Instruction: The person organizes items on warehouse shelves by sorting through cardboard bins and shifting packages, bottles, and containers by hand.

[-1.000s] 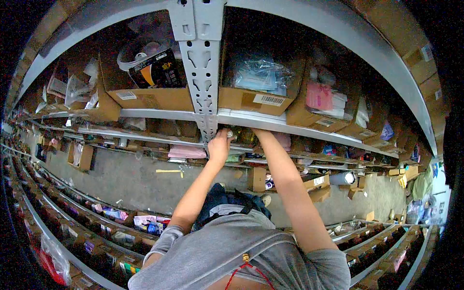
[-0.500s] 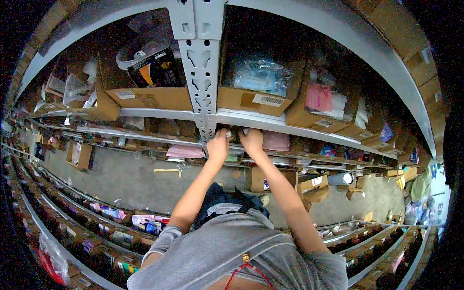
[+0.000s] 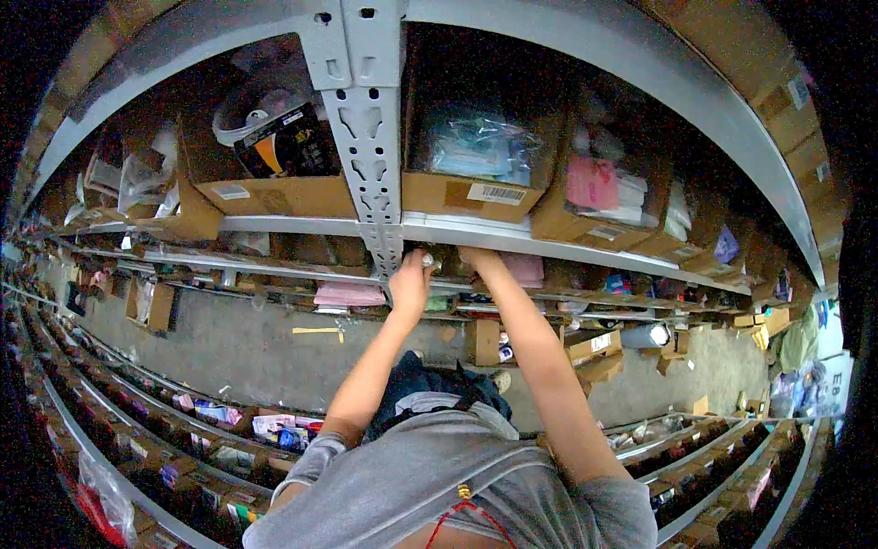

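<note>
My left hand (image 3: 412,278) is at the lower shelf level, just right of the perforated metal upright (image 3: 363,146). Its fingers are closed around a small whitish item (image 3: 427,260) whose kind I cannot make out. To its right, my right hand (image 3: 477,258) reaches in under the grey shelf beam (image 3: 512,235); the fingers are hidden in the dark bin space. A pink packet (image 3: 523,269) lies close to the right of that wrist.
Above the beam stand cardboard boxes, one with clear-wrapped pale blue packs (image 3: 483,151), another with a black box (image 3: 291,142). A pink stack (image 3: 349,294) lies at lower left. Open cartons (image 3: 593,348) stand on the concrete floor (image 3: 247,334). More shelf rows (image 3: 183,425) run behind me.
My right hand has moved deeper under the beam, so its fingers are now out of sight. My left hand stays near the upright, still closed. The view has shifted slightly.
</note>
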A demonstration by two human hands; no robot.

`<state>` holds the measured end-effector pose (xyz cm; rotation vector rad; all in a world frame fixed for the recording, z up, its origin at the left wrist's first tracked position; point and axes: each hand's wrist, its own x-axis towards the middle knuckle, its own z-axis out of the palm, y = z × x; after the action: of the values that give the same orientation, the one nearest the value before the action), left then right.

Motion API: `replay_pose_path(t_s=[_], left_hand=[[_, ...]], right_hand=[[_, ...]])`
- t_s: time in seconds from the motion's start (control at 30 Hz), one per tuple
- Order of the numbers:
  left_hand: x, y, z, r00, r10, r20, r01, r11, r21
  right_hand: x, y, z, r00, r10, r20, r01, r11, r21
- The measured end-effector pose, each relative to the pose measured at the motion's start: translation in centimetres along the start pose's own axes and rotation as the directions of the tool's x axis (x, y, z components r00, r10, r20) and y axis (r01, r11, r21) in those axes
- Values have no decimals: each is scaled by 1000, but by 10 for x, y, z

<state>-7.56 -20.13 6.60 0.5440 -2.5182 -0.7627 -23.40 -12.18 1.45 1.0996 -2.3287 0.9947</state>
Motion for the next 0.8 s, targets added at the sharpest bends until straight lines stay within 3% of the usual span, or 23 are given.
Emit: replay_pose_path(t_s=[0.07, 0.3, 0.7, 0.8], left_hand=[[0, 0, 2, 1000, -15, -10, 15, 1000, 22], [1, 4, 2, 988, -138, 65, 140, 990, -23], [-1, 4, 3, 984, -149, 101, 149, 989, 8], [-2, 0, 3, 996, -79, 35, 81, 996, -33]], right_hand=[[3, 6, 7, 998, 33, 45, -36, 997, 62], [17, 24, 13, 988, 122, 91, -119, 992, -34], [12, 28, 6, 981, 158, 116, -144, 982, -122], [6, 24, 5, 981, 155, 113, -140, 982, -130]])
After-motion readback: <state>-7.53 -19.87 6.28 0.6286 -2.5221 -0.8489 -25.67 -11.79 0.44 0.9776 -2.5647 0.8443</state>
